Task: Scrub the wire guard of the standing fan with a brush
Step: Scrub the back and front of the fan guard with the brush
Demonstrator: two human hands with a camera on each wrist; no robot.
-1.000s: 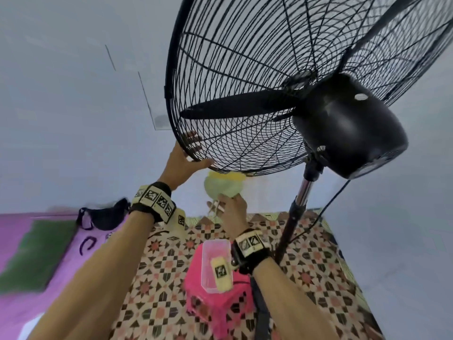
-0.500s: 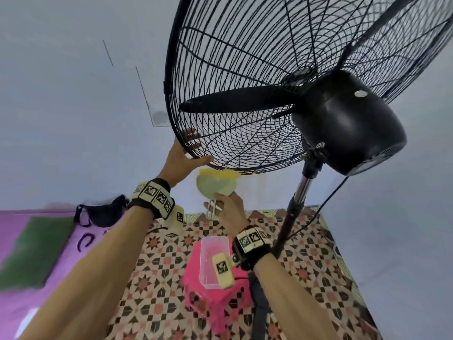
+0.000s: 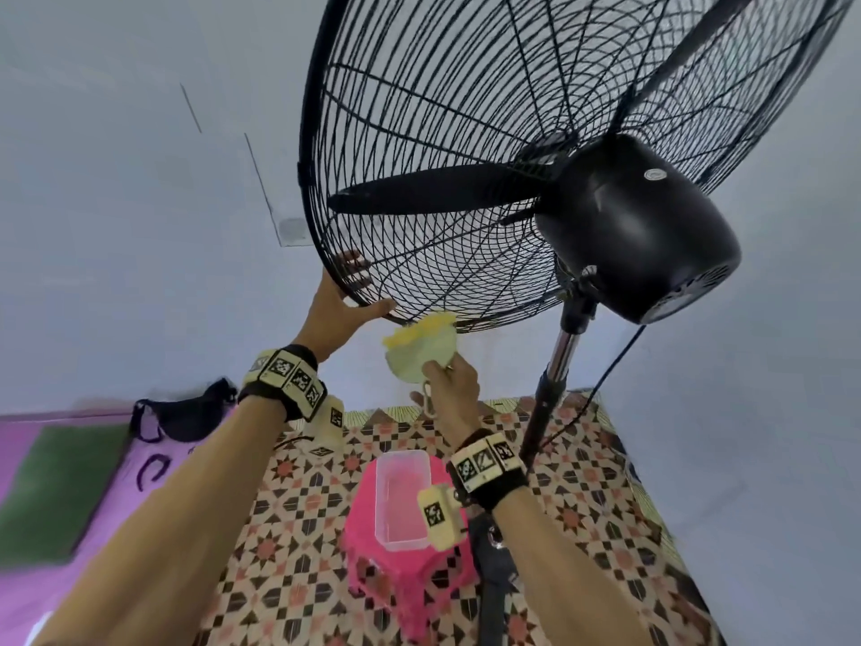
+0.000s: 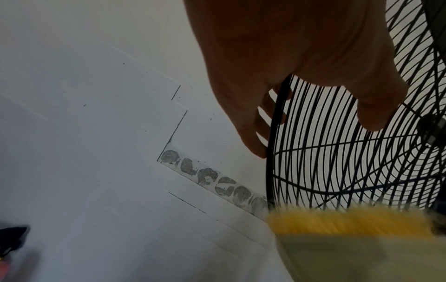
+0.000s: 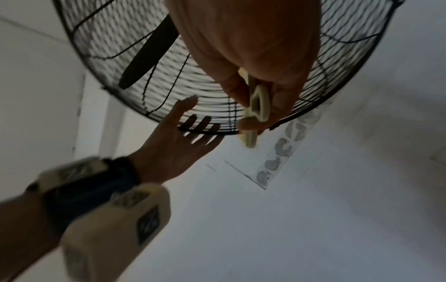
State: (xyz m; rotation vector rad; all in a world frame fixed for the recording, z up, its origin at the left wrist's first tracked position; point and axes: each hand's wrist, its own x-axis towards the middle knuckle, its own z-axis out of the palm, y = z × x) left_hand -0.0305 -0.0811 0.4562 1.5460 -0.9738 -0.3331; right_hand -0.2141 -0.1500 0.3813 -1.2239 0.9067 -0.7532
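Black wire forms the one wire guard (image 3: 447, 146) of the single standing fan (image 3: 638, 226), which fills the upper right of the head view, its motor housing at right centre and one pole running down to the patterned floor mat (image 3: 289, 519). Two blades are seen inside the guard. The lower left rim of the guard is clasped by the left hand (image 3: 336, 306), four fingers laid behind the wires and the thumb stretched along the rim in front. One brush (image 3: 419, 352), pale green with yellow bristles, is gripped by its looped handle in the right hand (image 3: 451, 389), fingers curled round it; the bristles are set against the bottom rim, just right of the left thumb, though blur in the left wrist view makes the exact contact uncertain. One clear plastic tub (image 3: 401, 498) is seen on one pink stool (image 3: 400, 585) at lower centre.
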